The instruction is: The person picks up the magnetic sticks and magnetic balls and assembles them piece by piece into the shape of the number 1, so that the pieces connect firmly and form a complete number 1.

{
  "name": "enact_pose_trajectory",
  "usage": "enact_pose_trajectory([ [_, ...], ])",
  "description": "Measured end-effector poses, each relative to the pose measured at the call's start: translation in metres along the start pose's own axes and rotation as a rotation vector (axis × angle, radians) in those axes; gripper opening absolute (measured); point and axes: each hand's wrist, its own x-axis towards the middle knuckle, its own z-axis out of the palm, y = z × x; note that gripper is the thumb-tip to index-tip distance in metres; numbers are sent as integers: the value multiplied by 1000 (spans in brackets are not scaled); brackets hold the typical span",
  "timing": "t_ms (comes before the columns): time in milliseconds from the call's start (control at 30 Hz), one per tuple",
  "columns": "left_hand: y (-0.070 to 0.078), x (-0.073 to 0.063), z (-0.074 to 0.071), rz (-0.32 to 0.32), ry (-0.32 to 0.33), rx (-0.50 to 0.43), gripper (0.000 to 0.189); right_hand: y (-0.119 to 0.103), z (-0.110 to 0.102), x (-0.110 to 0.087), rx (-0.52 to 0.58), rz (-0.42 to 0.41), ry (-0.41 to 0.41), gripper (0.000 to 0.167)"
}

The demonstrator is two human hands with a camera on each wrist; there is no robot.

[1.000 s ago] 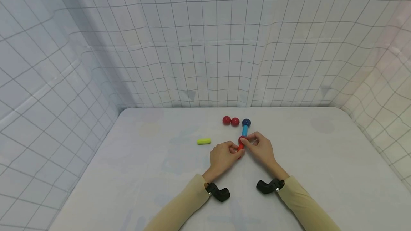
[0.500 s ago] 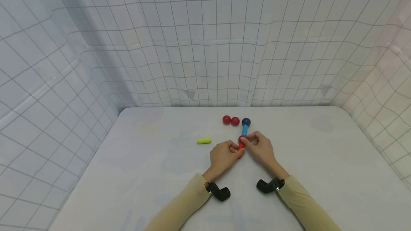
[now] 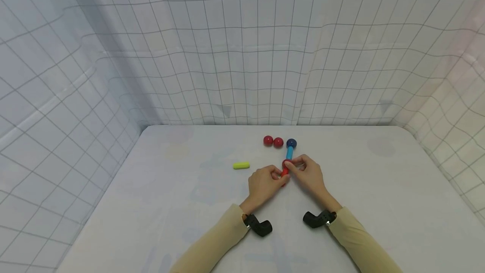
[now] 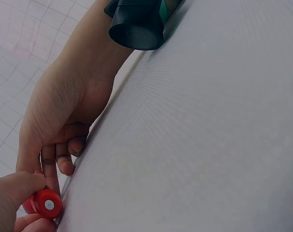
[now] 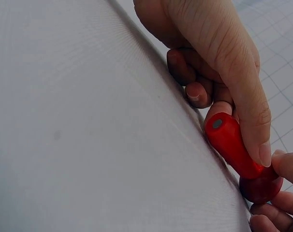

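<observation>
My left hand pinches a red magnetic rod between thumb and forefinger. A grey magnet dot shows on the rod's near end. At its other end sits a dark red ball, held by the fingertips of my right hand. Beyond that ball, a light blue rod runs away to a dark blue ball, all in one line. In the left wrist view the red rod is seen end-on, low over the table, with the right hand behind it.
Two loose red balls, one at the left and one at the right, lie beside the dark blue ball. A yellow-green rod lies left of the hands. White gridded curtains enclose the white table.
</observation>
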Motion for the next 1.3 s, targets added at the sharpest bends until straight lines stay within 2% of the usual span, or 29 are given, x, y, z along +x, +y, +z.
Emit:
enact_pose_trajectory([
  [600, -2, 0, -2, 0, -23, -5, 34, 2, 0, 1, 21, -2, -6, 30],
  [833, -2, 0, -8, -10, -64, -63, 30, 3, 0, 1, 22, -3, 2, 29],
  [967, -5, 2, -12, 15, -76, -116, 23, 3, -1, 1, 22, 0, 4, 31],
  [1133, -10, 8, -16, 43, -75, -165, 17, 4, 1, 1, 21, 12, 4, 34],
  [1300, -13, 17, -22, 38, -68, -198, 14, 4, 2, 2, 29, -1, -5, 34],
])
